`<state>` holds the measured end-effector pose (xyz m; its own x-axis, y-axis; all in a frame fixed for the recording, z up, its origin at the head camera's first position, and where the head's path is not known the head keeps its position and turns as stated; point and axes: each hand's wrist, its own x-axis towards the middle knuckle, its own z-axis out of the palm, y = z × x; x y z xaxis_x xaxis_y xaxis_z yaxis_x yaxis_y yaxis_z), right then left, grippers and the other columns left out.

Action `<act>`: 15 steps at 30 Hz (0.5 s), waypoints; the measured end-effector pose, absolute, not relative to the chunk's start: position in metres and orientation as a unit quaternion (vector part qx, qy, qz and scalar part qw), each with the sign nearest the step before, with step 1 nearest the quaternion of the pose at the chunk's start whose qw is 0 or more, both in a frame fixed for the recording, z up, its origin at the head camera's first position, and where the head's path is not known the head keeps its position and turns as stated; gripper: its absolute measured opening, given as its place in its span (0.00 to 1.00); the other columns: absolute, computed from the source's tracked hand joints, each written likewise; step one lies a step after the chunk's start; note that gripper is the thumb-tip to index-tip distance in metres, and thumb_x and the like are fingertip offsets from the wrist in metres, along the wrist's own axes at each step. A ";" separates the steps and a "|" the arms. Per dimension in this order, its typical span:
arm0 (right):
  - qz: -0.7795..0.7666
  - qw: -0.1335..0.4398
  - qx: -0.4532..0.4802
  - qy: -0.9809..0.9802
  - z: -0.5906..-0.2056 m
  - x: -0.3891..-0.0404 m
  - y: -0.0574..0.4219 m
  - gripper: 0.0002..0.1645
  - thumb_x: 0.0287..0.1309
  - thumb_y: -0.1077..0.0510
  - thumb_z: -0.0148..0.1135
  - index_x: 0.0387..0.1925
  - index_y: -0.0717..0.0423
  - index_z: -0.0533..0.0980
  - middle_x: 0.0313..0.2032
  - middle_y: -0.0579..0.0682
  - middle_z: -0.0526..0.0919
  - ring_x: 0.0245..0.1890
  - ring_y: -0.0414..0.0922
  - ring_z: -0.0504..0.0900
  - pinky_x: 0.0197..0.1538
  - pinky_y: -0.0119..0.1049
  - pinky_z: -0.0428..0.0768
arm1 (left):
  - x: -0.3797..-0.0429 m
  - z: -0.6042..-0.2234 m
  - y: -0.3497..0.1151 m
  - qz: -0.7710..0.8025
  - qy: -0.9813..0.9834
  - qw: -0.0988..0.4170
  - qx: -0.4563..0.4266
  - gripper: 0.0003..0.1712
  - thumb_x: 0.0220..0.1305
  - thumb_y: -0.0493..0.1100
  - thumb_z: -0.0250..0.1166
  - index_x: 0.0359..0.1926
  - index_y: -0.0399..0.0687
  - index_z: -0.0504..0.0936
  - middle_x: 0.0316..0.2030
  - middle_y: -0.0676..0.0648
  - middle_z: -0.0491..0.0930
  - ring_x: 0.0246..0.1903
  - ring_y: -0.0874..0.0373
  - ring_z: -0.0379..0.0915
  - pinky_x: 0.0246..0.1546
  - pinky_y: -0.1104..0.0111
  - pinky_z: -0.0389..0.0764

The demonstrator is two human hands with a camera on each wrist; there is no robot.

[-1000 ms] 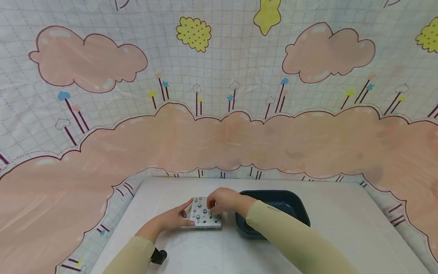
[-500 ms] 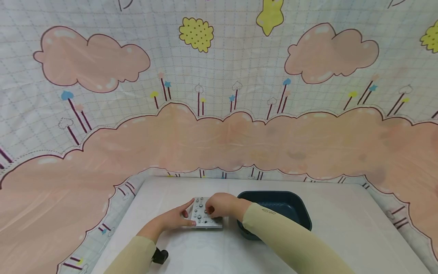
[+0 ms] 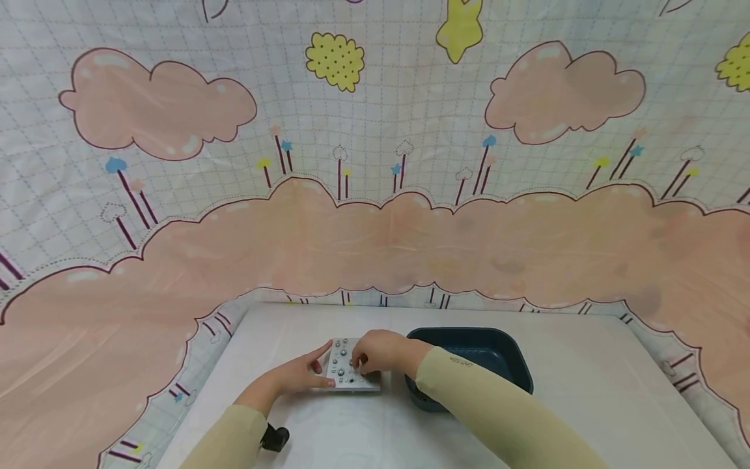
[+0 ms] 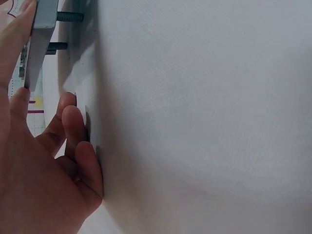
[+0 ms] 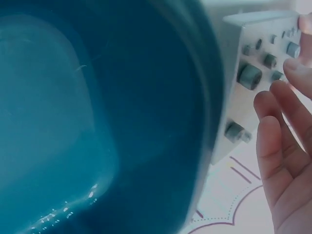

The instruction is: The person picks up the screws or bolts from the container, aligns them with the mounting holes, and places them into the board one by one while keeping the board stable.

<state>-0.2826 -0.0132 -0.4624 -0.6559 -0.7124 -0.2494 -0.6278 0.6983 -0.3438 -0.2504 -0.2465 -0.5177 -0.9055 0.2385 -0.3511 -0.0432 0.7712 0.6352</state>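
A flat silver-grey metal plate [image 3: 342, 384] with several bolts of different sizes in its top lies on the white table. My left hand [image 3: 295, 374] holds the plate at its left side, thumb at the near corner and index finger at the far corner. In the left wrist view, threaded bolt shanks [image 4: 70, 17] stick out of the underside. My right hand [image 3: 381, 350] is over the plate's right part. The right wrist view has its thumb and index fingertips at a small bolt [image 5: 278, 76], pinching it. Larger bolts [image 5: 250, 76] stand beside those fingers.
A dark blue plastic tub [image 3: 515, 352] stands right of the plate, partly under my right forearm. A black device [image 3: 274, 438] sits at my left wrist. Behind the white table [image 3: 586, 391] hangs a cloud-patterned cloth [image 3: 375, 247].
My right hand has shifted slightly toward the near side of the plate, its fingers lower over the bolts. The left hand and the plate stay in place.
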 end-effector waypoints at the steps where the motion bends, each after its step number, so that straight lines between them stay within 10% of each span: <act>1: -0.117 0.184 -0.374 0.902 -0.461 -0.284 -0.012 0.04 0.61 0.55 0.69 0.36 0.41 0.86 0.31 0.35 0.78 0.33 0.36 0.74 0.41 0.29 0.74 | -0.252 -0.518 -0.247 0.333 0.917 0.211 0.054 0.59 0.50 0.57 0.77 0.78 0.62 0.53 0.40 0.50 0.69 0.40 0.54 0.66 0.45 0.56 0.65; 15: -0.188 0.123 -0.385 0.895 -0.442 -0.288 0.028 0.10 0.63 0.51 0.67 0.45 0.43 0.86 0.33 0.33 0.80 0.33 0.33 0.76 0.38 0.31 0.76 | -0.246 -0.515 -0.255 0.371 0.919 0.131 0.023 0.42 0.67 0.60 0.63 0.76 0.55 0.60 0.49 0.46 0.75 0.41 0.54 0.72 0.42 0.56 0.74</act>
<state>-0.2885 0.0276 -0.4416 -0.6729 -0.7358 -0.0766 -0.6431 0.6330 -0.4309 -0.2459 -0.2546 -0.5151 -0.9647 0.1394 -0.2235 -0.0550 0.7231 0.6885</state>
